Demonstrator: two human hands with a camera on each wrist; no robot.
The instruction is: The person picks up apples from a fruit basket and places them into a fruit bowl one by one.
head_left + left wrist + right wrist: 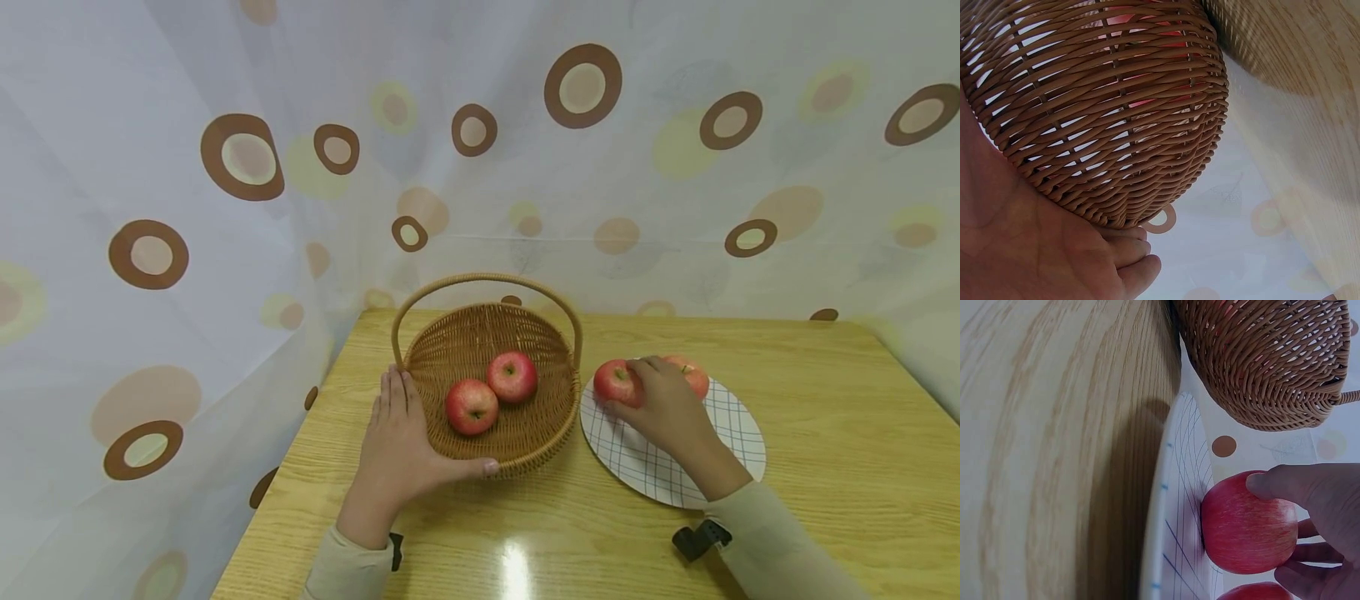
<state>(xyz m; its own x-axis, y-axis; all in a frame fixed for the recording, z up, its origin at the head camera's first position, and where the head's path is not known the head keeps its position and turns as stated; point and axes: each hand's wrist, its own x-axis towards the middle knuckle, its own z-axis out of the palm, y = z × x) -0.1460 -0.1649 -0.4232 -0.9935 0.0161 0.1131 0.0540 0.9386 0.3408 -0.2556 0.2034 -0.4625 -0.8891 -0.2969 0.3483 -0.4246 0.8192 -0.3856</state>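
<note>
A brown wicker basket (551, 417) with a tall arched handle holds two red apples, one nearer apple (472, 407) and another apple (512, 377) touching it behind. My left hand (401, 454) lies along the basket's left side, fingers straight and thumb stretched along the front rim. On the plate (738, 425), white with a blue grid, my right hand (667, 408) grips a red apple (1247, 522), thumb on one side and fingers on the other. Another apple (690, 377) sits on the plate just behind that hand, partly hidden by it.
All of this stands on a light wooden table (825, 392). A white curtain (480, 192) with brown and yellow circles hangs behind the table and along its left edge. The plate sits close to the basket's right side. A dark strap (701, 537) shows at my right sleeve.
</note>
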